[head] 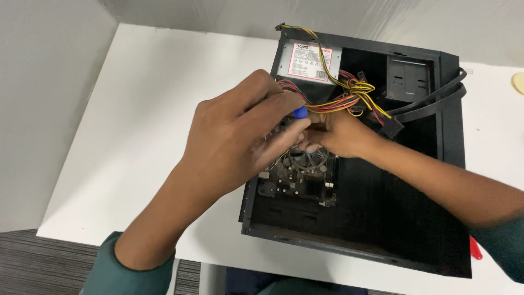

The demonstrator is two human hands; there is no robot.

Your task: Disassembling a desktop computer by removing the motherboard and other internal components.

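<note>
An open black computer case (447,180) lies flat on a white table (136,131). My left hand (240,134) hovers over the case's left part, fingers closed around a tool with a blue handle (299,112). My right hand (338,134) reaches in from the right and rests by the motherboard (297,177) and its cooler fan (311,158), fingers curled; what it holds is hidden. The two hands nearly touch above the fan.
A grey power supply (308,60) with a bundle of red, yellow and black wires (355,93) sits in the case's top corner. Black flat cables (431,101) loop at the right. A red object (475,248) lies on the table at right.
</note>
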